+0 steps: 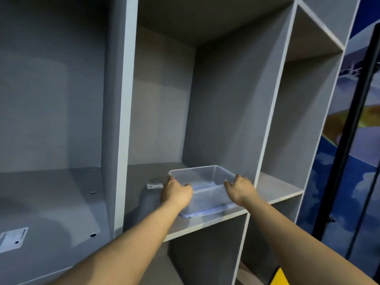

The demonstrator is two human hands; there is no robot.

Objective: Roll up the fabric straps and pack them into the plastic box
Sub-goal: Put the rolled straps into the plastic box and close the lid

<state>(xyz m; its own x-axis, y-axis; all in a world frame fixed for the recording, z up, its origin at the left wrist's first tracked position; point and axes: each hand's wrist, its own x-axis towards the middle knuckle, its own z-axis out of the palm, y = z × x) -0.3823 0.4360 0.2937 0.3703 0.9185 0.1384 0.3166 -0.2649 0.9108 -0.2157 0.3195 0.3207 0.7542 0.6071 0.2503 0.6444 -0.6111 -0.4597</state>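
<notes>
A clear plastic box (205, 175) without a lid stands on a grey shelf board (207, 223) in the middle bay of a shelving unit. The box looks empty. My left hand (175, 192) grips the box's left rim, thumb over the edge. My right hand (241, 189) grips the right rim, fingers curled over it. Both arms reach forward from the bottom of the view. No fabric straps are in sight.
Grey upright panels (123, 120) wall the bay on both sides. A small white label (154, 186) lies on the shelf left of the box. Another sticker (13, 239) sits on the left bay's shelf. A black pole (357, 130) and a printed blue wall stand at the right.
</notes>
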